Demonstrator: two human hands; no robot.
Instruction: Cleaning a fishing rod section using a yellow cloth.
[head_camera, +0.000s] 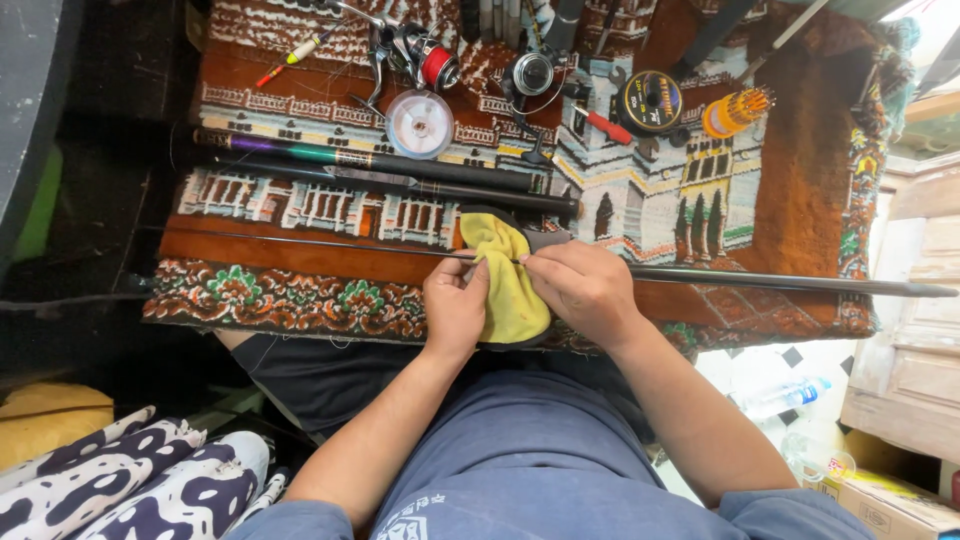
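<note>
The left hand (455, 305) pinches a yellow cloth (508, 280) closed around a thin dark fishing rod (780, 282), likely so the fabric wraps the blank. The right hand (585, 290) clamps rod and cloth just beside it, steadying them. The rod is slim and glossy and runs left to right across the near part of a patterned rug (800, 170). Farther off lie rod sections (380, 170), a red-spooled reel (425, 60) and line spools (420, 123).

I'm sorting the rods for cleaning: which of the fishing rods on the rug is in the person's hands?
The thin dark rod nearest the person: both hands grip it around a yellow cloth. The two thicker rods lie untouched farther away.
</note>
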